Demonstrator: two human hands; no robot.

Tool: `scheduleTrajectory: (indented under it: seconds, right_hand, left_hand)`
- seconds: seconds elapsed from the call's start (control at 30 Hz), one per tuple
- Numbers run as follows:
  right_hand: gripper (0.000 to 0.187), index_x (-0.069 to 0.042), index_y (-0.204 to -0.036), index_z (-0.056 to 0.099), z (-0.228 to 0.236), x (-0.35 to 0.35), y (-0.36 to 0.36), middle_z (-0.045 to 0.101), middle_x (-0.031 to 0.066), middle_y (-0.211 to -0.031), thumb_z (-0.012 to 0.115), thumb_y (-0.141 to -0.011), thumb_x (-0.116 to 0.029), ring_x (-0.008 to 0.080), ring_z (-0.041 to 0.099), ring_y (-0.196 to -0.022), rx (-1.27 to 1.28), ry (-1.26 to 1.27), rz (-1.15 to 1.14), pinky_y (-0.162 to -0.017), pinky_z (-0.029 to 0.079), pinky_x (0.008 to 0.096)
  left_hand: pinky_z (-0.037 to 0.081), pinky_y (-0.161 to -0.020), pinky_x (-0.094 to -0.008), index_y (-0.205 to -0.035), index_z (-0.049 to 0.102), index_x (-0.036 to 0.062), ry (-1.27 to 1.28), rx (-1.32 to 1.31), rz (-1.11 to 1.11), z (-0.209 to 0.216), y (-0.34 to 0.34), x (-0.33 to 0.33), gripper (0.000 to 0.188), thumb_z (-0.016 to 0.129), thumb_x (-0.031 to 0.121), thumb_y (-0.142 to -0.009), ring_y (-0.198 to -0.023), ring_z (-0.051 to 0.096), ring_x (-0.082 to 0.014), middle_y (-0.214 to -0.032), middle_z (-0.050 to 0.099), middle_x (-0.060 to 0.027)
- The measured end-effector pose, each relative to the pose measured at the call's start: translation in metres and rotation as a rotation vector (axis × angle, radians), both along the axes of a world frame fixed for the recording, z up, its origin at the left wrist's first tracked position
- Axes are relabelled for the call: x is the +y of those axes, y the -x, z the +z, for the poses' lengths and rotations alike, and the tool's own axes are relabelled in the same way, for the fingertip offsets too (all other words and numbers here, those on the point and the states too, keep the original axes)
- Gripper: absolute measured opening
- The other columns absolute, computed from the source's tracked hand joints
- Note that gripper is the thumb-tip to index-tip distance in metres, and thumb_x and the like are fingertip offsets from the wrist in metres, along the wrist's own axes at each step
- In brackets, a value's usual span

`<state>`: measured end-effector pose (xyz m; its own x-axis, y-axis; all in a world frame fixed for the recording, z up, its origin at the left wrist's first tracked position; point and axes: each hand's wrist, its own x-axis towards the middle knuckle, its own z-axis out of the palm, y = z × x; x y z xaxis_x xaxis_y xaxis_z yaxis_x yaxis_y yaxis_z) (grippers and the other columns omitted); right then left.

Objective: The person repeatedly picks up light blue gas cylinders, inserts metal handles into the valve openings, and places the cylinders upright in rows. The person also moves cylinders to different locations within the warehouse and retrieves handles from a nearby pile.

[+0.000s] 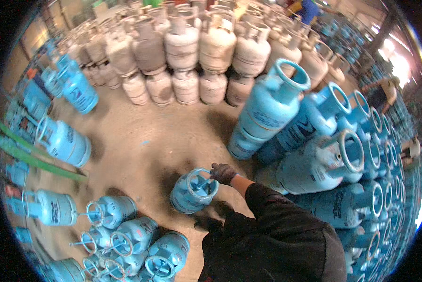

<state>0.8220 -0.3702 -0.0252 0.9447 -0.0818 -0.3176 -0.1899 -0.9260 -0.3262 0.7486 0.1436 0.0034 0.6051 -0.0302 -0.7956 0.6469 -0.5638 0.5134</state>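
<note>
A blue gas cylinder with a ring-shaped collar stands on the floor just in front of my feet, slightly tilted in the view. My right hand, in a dark glove, reaches out from a black sleeve and has its fingers closed at the right side of that collar. Inside the ring a valve with a blue bar across it shows. My left hand is out of sight. Two dark shoes show close behind the cylinder.
Stacked blue cylinders rise close on my right. Whitish cylinders stand two high across the far side. More blue cylinders crowd the near left, and others stand along a green rail. People are at the back right.
</note>
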Motion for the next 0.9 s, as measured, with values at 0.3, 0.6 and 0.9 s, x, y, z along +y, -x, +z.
scheduleTrajectory:
  seconds: [0.3,0.6,0.9]
  right_hand:
    - [0.039,-0.012,-0.092,0.077,-0.016,0.060,-0.139,0.075,0.0198,-0.089,0.070,-0.089,-0.051,0.0396,0.072,-0.083,-0.035,-0.070,0.546,-0.078,0.058,0.0505]
    - [0.044,-0.014,-0.114,0.075,-0.038,0.037,-0.382,0.072,0.0196,-0.115,0.059,-0.097,-0.052,0.0392,0.069,-0.111,-0.155,0.071,0.580,-0.093,0.055,0.0513]
    - [0.039,-0.004,-0.103,0.067,-0.054,-0.044,-0.486,0.072,0.0220,-0.086,0.062,-0.102,-0.043,0.0374,0.073,-0.075,0.135,-0.109,-0.312,-0.063,0.058,0.0450]
  left_hand:
    - [0.057,-0.073,-0.0389,-0.134,0.066,0.0082,-0.052,0.126,0.378,0.004,0.083,0.088,0.043,0.070,0.025,-0.094,-0.083,0.065,-0.0208,-0.102,0.069,-0.0092]
    - [0.057,-0.070,-0.0380,-0.135,0.065,0.0092,-0.052,0.339,0.998,0.072,0.221,0.073,0.043,0.070,0.025,-0.095,-0.079,0.065,-0.0186,-0.099,0.069,-0.0078]
    - [0.057,-0.070,-0.0349,-0.131,0.069,0.0097,-0.061,0.124,0.780,0.057,0.197,-0.060,0.040,0.071,0.018,-0.092,-0.082,0.067,-0.0167,-0.106,0.074,-0.0077]
